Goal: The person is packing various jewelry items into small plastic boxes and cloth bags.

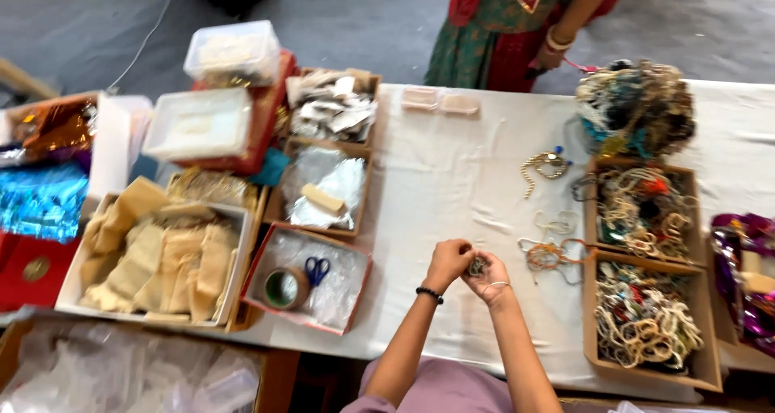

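A small beaded piece [476, 265] sits low in the frame, just right of centre, pinched between both hands over the white tablecloth [436, 179] — held up close, likely for fine fingerwork. The left hand [448, 261] and right hand [489, 277] are both closed on it. Loose bead strings [551, 255] lie just right of them, with a box of necklaces [646, 316] beyond — stock within reach.

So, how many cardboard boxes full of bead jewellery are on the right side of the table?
2: one box near the middle right, the other box just below it, closer to the person. More may be hidden.
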